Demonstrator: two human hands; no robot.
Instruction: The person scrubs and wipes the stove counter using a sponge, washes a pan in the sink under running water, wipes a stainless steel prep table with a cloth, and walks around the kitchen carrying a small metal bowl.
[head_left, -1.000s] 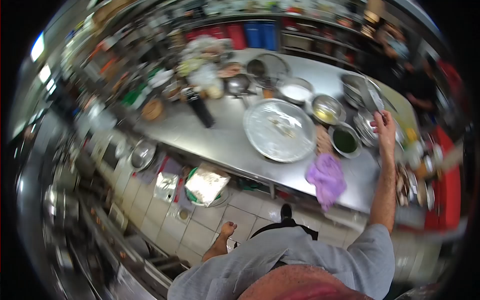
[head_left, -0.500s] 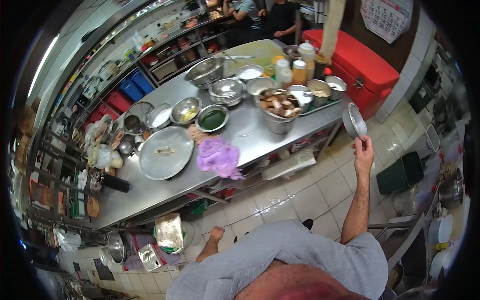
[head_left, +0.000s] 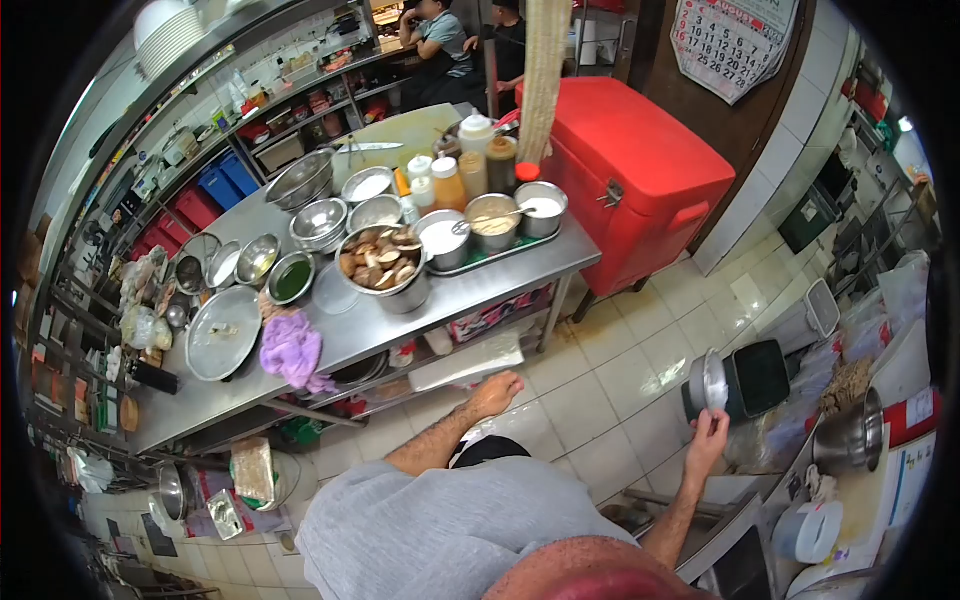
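Observation:
My right hand (head_left: 708, 440) grips a metal bowl (head_left: 708, 380) by its rim, with the fingers pinched at its near edge. The bowl is tilted on its side, and whitish residue shows on its inner face. It is held over the floor, in front of a dark green bin (head_left: 758, 376) in this view. My left hand (head_left: 497, 393) hangs beside the steel table (head_left: 480, 310) with curled fingers and nothing visible in it. Near that side of the table stand a pot of cut mushrooms (head_left: 381, 262) and a purple cloth (head_left: 291, 350).
A red cooler box (head_left: 630, 160) stands past the table's right end. Squeeze bottles (head_left: 444, 184) and metal tubs (head_left: 494, 220) crowd the table's far right. A sink (head_left: 735, 565) is at lower right, near a large steel bowl (head_left: 848, 432). Two people (head_left: 440, 50) sit at the back.
My view has turned right, so the table has shifted left. My right hand has carried the bowl away from the table's end towards the bin. My left hand has swung forward.

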